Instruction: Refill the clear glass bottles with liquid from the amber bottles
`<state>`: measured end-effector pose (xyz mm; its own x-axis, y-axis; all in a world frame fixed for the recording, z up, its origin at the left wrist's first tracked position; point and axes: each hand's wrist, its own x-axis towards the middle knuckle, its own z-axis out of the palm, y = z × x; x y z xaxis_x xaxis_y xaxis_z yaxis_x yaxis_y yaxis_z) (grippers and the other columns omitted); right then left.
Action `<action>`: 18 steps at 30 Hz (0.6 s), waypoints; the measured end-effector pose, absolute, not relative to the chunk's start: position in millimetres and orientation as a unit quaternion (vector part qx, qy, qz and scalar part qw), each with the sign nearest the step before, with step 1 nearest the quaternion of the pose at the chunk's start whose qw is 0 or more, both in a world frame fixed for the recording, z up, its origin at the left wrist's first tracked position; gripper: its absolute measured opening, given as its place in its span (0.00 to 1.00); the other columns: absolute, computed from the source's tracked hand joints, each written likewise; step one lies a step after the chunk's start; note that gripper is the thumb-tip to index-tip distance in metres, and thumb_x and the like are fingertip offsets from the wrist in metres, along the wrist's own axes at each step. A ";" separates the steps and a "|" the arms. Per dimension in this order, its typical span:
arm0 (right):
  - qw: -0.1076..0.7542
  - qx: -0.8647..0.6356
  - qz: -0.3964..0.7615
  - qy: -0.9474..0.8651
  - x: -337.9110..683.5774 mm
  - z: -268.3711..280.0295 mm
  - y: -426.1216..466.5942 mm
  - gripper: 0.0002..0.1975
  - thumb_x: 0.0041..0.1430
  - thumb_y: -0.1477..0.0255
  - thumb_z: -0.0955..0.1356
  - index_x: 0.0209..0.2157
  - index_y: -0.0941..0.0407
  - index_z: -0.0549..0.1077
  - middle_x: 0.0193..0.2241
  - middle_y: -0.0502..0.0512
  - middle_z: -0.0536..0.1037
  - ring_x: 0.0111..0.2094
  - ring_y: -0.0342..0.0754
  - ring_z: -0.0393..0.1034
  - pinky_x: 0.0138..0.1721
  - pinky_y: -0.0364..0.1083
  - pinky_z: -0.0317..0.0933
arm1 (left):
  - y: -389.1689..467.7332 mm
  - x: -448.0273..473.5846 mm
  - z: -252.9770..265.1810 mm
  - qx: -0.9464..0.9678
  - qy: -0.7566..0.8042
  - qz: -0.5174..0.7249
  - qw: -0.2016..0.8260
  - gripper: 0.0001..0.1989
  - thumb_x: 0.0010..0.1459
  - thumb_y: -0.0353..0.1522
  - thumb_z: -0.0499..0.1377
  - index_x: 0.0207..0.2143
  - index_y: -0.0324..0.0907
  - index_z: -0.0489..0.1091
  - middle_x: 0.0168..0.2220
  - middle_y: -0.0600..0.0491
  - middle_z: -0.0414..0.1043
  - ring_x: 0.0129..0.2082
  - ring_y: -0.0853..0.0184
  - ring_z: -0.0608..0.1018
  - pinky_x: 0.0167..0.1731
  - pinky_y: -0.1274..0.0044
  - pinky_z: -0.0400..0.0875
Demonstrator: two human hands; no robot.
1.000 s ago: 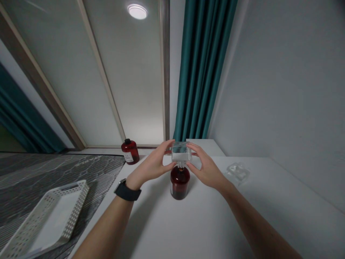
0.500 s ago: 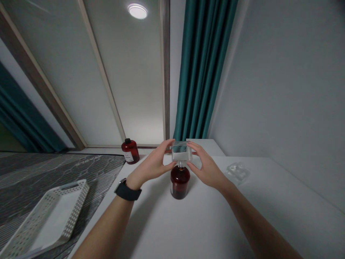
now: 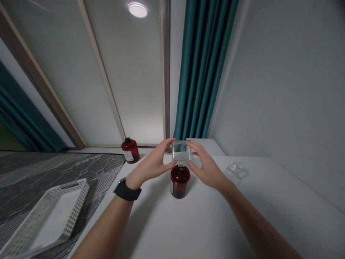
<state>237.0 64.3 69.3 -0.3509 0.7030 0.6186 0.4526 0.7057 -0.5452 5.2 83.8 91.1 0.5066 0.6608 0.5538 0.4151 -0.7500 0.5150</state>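
"What was biggest there?"

"The pale wall [image 3: 291, 90] at two o'clock, taking the standing amber bottle as the dial's centre. Next the white surface [image 3: 172, 230], then the perforated white basket [image 3: 77, 208] beyond its edge, between eight and nine."

"And the hands?"

"The left hand [image 3: 155, 162] and right hand [image 3: 206, 169] reached in from seven and five. Each was half curled, thumb low and fingers high, gripping one side of the same clear bottle."

"The bottles?"

"The amber bottle [image 3: 180, 183] stood upright, mid-surface. A capped amber bottle [image 3: 130, 151], labelled, was at ten. The clear bottle [image 3: 181, 151] was upside down at twelve, its neck over the amber mouth; I couldn't tell whether they touched. Smaller still, a crumpled clear wrapper [image 3: 238, 172] lay near three."

"Which step was that?"

"Holding the clear bottle inverted over the amber one, I judged. The next move called for even pressure from both sides and necks kept in line; a sideways nudge could have tipped the lower bottle."

"Room to move?"

"Most at six, between the forearms. The surface's left edge slanted from ten to seven, with the capped bottle close to it; the back edge ran just past the hands at twelve."
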 end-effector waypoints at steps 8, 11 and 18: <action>0.448 -0.353 0.139 -0.810 236.0 69.1 62.8 0.32 0.64 0.77 0.65 0.65 0.41 0.56 0.68 0.55 0.56 0.69 0.56 0.51 0.66 0.64 0.54 | 81.1 5.3 93.8 0.856 0.316 0.380 0.151 0.35 0.59 0.31 0.64 0.65 0.49 0.52 0.62 0.45 0.62 0.59 0.54 0.72 0.60 0.60 0.69; 0.445 -0.352 0.134 -0.812 236.0 69.1 62.7 0.32 0.64 0.77 0.65 0.65 0.42 0.56 0.68 0.56 0.56 0.69 0.57 0.50 0.66 0.64 0.54 | 81.1 5.1 93.3 0.857 0.318 0.379 0.146 0.35 0.59 0.30 0.64 0.64 0.49 0.52 0.63 0.46 0.62 0.59 0.55 0.72 0.61 0.60 0.69; 0.445 -0.350 0.118 -0.816 237.3 70.3 63.7 0.32 0.64 0.77 0.65 0.66 0.43 0.54 0.68 0.57 0.57 0.69 0.56 0.51 0.65 0.65 0.55 | 82.8 5.4 92.1 0.857 0.301 0.394 0.138 0.34 0.58 0.29 0.64 0.63 0.48 0.53 0.62 0.46 0.61 0.59 0.56 0.72 0.62 0.59 0.68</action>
